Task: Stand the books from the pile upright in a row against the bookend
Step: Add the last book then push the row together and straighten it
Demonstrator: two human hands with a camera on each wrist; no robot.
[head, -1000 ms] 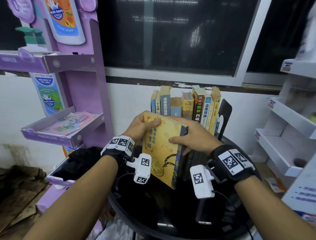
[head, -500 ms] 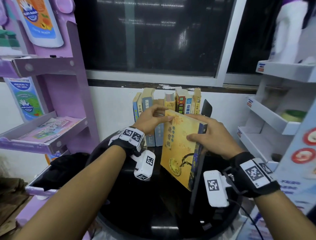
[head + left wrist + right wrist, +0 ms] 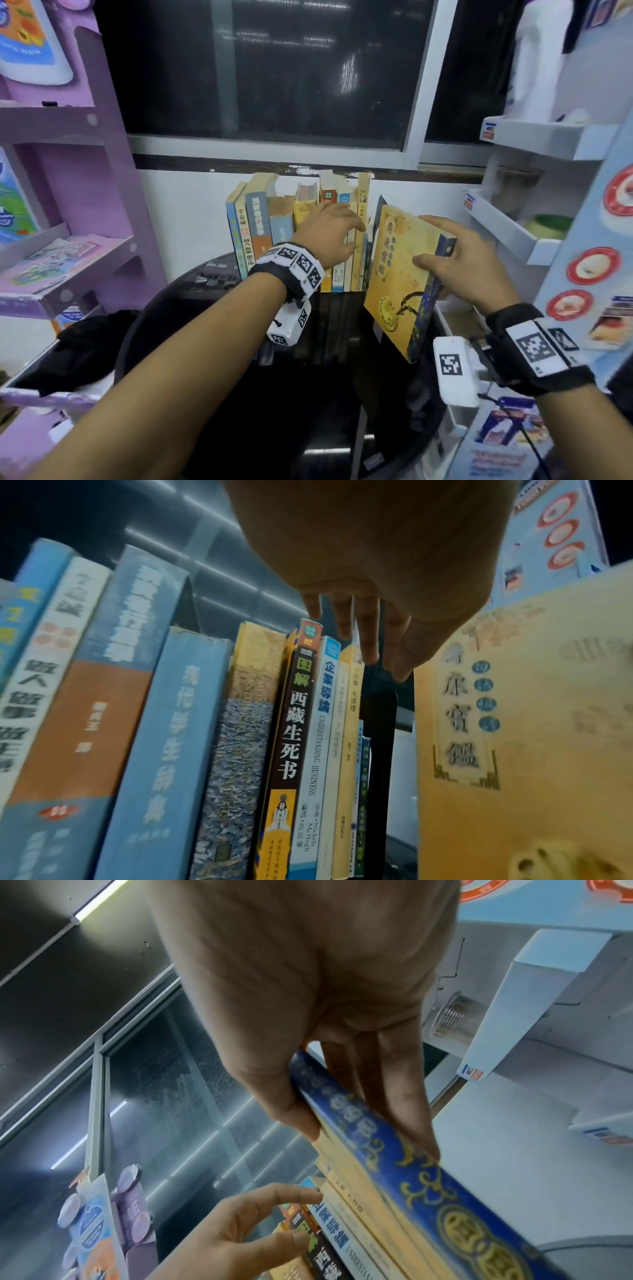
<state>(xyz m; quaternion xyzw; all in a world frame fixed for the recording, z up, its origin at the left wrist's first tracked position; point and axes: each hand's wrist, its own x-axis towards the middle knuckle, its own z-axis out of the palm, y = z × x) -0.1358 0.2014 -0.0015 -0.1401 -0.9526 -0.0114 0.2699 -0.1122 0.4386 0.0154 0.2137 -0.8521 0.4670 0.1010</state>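
The right hand pinches the yellow book by its blue spine, thumb on the front cover and fingers behind the back cover. The book is tilted and held off the black worktop, just to the right of the black bookend and in front of it. On the other side of the bookend stands the row of books, upright, spines facing out, its last thin volumes just beside the bookend. The left hand is in front of that row near the bookend, its fingers apart and reaching toward the tops of the nearest spines, gripping nothing; whether they touch the books cannot be told.
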